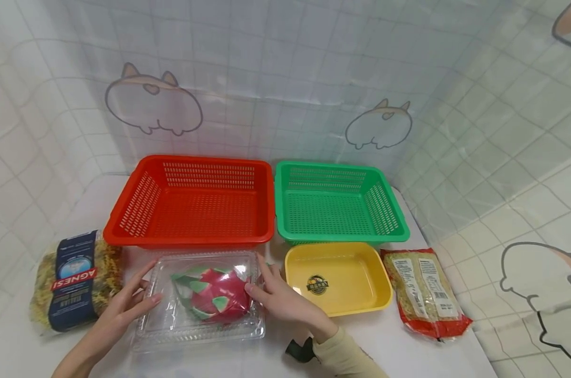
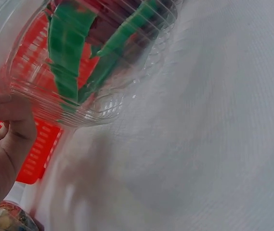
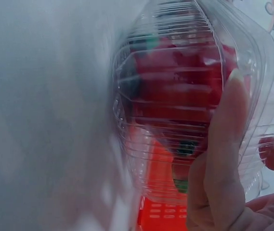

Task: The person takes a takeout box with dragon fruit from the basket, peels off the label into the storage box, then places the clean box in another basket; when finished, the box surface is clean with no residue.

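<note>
A clear plastic clamshell box (image 1: 167, 323), its lid down, is in front of me with a pink toy dragon fruit (image 1: 228, 296) with green leaf tips inside. My left hand (image 1: 121, 307) grips the box by its left side, thumb toward the near part and fingers farther back. On the right side my right hand (image 1: 285, 300) holds it, with the thumb against the wall beside the fruit in the right wrist view. Through the clear plastic (image 2: 112, 108) in the left wrist view, green leaves show. Whether the box touches the table is hard to tell.
Behind the box stand a red basket (image 1: 195, 240) and a green basket (image 1: 332, 210). A yellow tray (image 1: 351, 283) is right of my right hand. Bagged pasta (image 1: 74, 283) lies at the left, a red-edged food packet (image 1: 427, 291) at the right. A small dark object (image 1: 300, 350) lies near my right wrist.
</note>
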Motion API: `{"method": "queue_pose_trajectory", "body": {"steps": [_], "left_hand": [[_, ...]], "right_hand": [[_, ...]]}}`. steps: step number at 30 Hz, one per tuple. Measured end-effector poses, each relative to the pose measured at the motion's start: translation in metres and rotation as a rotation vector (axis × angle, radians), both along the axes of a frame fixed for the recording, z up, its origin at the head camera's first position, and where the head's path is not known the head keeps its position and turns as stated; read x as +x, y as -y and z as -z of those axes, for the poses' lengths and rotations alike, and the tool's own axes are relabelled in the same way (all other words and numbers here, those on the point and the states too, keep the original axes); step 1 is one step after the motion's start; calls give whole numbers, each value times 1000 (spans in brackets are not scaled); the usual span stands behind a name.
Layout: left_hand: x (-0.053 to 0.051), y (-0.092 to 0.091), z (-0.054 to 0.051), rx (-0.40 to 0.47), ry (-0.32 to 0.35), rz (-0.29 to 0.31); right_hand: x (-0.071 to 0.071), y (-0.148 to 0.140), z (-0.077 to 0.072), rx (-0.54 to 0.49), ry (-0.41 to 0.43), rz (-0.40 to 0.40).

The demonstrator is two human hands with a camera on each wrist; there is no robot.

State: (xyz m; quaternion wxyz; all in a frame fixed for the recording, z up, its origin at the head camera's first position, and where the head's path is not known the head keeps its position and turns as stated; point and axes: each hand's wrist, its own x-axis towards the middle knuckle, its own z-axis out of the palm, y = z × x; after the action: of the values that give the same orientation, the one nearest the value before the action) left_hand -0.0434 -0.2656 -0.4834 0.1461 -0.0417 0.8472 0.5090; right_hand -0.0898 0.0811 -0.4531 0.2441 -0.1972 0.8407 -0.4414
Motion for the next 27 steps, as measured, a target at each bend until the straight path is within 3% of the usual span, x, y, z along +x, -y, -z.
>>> {"method": "queue_pose_trajectory", "body": {"steps": [12,19,27], "left_hand": [[4,-3,-1,54,-50,-13],[6,-11,-16,81,-173,-31],[8,-23,-33,72,-198,-32]], "right_hand": [[5,-2,-1,-50,-17,47],[6,-11,-14,-77,-23,60],[8,-27,-36,-86,2,74]]}}
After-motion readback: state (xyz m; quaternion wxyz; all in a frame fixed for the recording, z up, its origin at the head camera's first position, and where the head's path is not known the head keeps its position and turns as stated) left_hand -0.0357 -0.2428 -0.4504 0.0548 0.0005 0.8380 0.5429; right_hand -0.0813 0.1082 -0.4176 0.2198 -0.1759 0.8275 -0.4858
